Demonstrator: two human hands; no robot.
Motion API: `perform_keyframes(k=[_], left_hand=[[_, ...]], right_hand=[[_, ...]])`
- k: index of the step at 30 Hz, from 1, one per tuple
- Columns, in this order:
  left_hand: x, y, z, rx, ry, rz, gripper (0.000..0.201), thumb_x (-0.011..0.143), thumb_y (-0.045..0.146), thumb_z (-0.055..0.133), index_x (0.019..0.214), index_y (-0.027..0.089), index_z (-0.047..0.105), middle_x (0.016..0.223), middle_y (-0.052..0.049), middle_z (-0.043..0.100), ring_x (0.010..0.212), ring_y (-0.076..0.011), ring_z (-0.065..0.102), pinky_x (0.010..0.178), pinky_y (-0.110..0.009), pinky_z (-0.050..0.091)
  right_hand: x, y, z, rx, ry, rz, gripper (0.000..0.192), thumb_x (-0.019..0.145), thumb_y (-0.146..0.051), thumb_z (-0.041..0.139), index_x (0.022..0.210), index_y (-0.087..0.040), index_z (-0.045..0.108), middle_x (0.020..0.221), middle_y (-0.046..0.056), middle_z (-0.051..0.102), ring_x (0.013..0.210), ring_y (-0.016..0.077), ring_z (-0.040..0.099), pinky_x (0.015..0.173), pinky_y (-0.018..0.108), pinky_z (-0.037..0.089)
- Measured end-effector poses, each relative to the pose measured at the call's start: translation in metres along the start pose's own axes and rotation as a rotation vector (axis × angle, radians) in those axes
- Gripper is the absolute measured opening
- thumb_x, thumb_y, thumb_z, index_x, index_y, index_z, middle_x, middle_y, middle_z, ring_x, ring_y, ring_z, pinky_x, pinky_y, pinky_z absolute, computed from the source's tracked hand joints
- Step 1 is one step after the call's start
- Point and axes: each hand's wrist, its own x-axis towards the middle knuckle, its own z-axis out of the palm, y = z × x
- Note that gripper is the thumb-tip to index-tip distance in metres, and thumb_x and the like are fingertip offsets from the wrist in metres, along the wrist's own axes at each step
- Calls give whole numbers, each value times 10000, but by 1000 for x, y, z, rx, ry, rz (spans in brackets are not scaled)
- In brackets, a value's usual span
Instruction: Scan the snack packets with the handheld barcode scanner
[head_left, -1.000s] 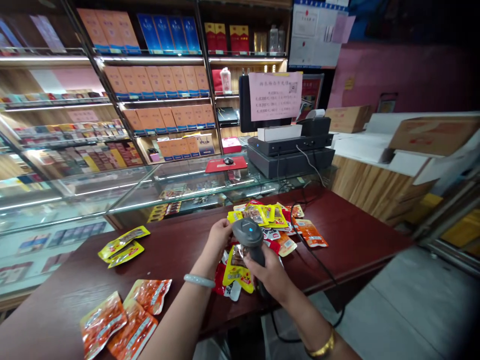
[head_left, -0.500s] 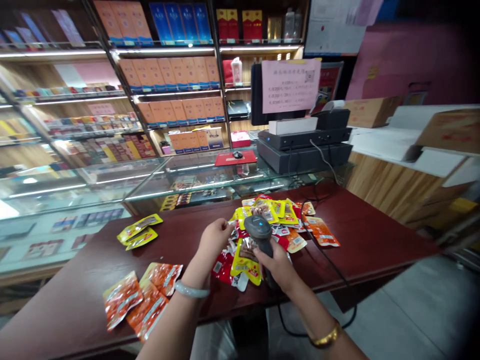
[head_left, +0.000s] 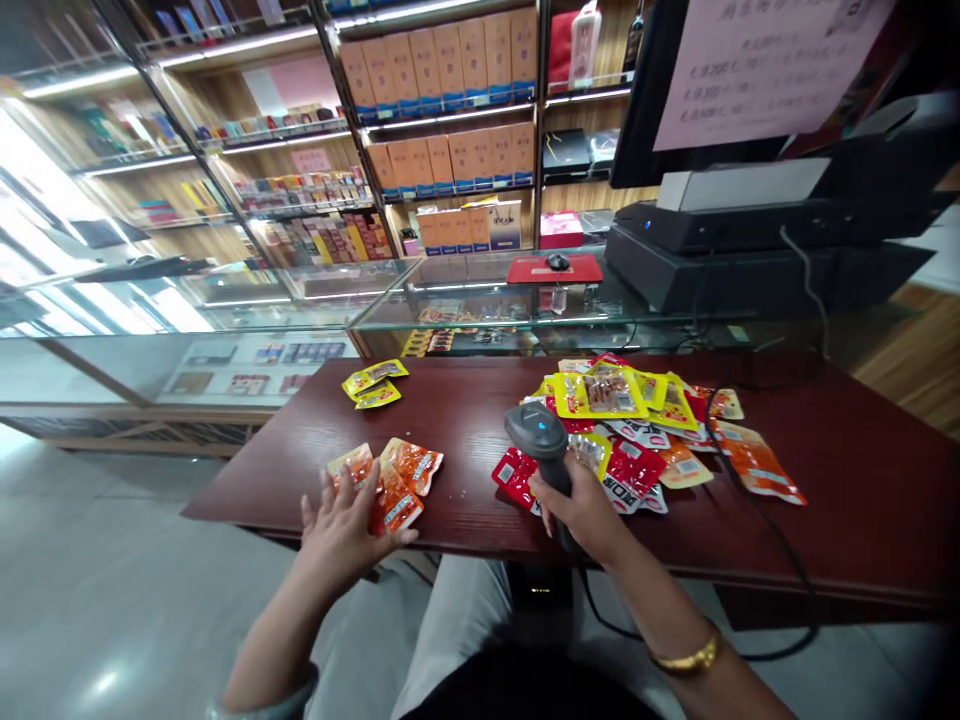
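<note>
My right hand (head_left: pixel 581 512) grips the handle of a grey barcode scanner (head_left: pixel 541 440), its head over the near edge of a heap of red and yellow snack packets (head_left: pixel 626 425) on the dark red table (head_left: pixel 465 400). My left hand (head_left: pixel 341 525) is spread flat, fingers apart, on a small pile of orange snack packets (head_left: pixel 405 478) near the table's front left corner. Two yellow packets (head_left: pixel 373 383) lie further back on the left.
The scanner's black cable (head_left: pixel 757 520) runs across the table's right side and down over the front edge. Behind the table stand a glass counter (head_left: pixel 480 305) with a red mouse pad (head_left: pixel 553 268), a cash register (head_left: pixel 757 240) and shelves of boxed goods (head_left: pixel 450 110).
My left hand left the packet heap by the scanner and moved left onto the orange packets. The camera shifted closer and left. My right hand still holds the scanner.
</note>
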Motion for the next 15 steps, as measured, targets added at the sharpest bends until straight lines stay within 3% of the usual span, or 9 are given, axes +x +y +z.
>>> perform_keyframes(k=[3, 6, 12, 15], left_hand=[[2, 8, 16, -57, -9, 61, 1044, 787, 746, 690, 1641, 197, 448, 1734, -279, 267, 1592, -545, 219, 1219, -682, 276], [15, 33, 24, -123, 32, 157, 997, 837, 720, 663, 1654, 204, 422, 1738, -268, 266, 1597, -520, 237, 1224, -640, 304], [45, 97, 14, -231, -53, 309, 1025, 806, 687, 744, 1654, 216, 412, 1760, -261, 182, 1611, -491, 215, 1261, -611, 245], [57, 111, 6, -351, -80, 338, 1090, 793, 673, 764, 1674, 188, 345, 1730, -279, 268, 1609, -466, 252, 1262, -623, 235]], right_hand=[[2, -1, 12, -51, -55, -2, 303, 848, -473, 733, 901, -244, 543, 528, -70, 557, 392, 148, 542, 427, 276, 450], [4, -1, 22, -66, -92, 8, 291, 848, -463, 742, 921, -245, 563, 552, -61, 575, 404, 146, 553, 434, 270, 455], [6, -4, 27, -120, -78, -18, 262, 848, -428, 735, 939, -235, 583, 603, -58, 571, 411, 133, 536, 442, 264, 434], [4, -9, 24, -120, -68, -12, 286, 845, -453, 730, 956, -233, 585, 599, -48, 575, 421, 154, 546, 448, 287, 447]])
